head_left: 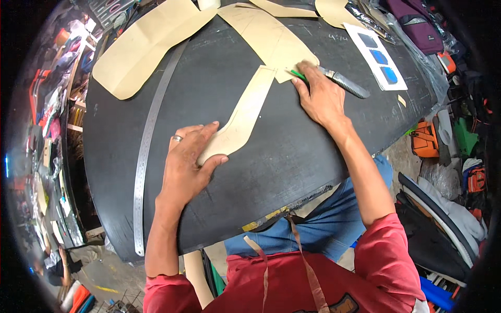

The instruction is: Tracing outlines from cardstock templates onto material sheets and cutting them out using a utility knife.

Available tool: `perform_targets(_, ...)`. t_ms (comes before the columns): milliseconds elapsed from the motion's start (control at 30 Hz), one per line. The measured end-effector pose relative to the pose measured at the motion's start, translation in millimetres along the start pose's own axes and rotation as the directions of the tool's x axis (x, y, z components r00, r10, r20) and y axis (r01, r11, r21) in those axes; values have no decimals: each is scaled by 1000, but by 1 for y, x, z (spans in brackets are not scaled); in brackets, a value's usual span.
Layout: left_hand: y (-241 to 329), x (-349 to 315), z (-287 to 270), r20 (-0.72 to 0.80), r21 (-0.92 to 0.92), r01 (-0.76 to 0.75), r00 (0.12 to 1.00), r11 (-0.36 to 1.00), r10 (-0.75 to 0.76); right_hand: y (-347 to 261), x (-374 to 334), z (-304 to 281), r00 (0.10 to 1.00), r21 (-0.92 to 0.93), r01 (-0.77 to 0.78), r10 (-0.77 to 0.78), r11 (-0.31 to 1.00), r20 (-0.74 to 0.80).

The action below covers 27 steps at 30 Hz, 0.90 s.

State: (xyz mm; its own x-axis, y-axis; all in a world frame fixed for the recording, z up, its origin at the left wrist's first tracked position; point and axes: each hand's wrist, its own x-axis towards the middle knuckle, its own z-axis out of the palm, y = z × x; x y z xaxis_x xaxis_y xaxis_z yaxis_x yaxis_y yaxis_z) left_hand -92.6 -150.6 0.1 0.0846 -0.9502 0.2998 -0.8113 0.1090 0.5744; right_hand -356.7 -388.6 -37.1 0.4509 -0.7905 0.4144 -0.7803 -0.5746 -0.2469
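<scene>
My left hand [190, 159] lies over the lower end of a narrow, bent tan paper pattern piece [245, 117], its thumb and fingers spread and pressing it to the black tabletop [292, 161]. The upper end of that piece meets the tip of a larger tan pattern piece [271, 39] with drawn lines. At this tip my right hand [321, 96] has its fingers curled around a green pencil [297, 74], whose point faces left. A utility knife [349, 85] with a dark ribbed handle lies beside the right hand, partly hidden behind its fingers.
A long steel ruler [147, 151] runs along the left of the table. Another tan pattern [141, 49] overlaps its far end. At the right lie a white card with blue patches [376, 57] and a small paper scrap [401, 100]. A purple bag [416, 26] stands beyond.
</scene>
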Motion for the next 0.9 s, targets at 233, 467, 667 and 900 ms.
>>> perform_targets(233, 4, 2, -4, 7, -24, -14, 1000, 1000, 14, -7, -12, -9, 998, 73, 55, -53, 996, -21)
perform_targets(467, 4, -2, -1, -25, -29, -44, 999, 999, 43, -26, -52, -32, 999, 122, 51, -51, 991, -3)
perform_targets(667, 4, 3, -4, -11, -81, 14, 1000, 997, -15, -42, -75, -49, 999, 136, 34, -36, 990, 15)
perform_targets(900, 2, 0, 2, -5, -95, 50, 999, 994, -50, -53, -104, -57, 997, 203, 19, -35, 979, 75)
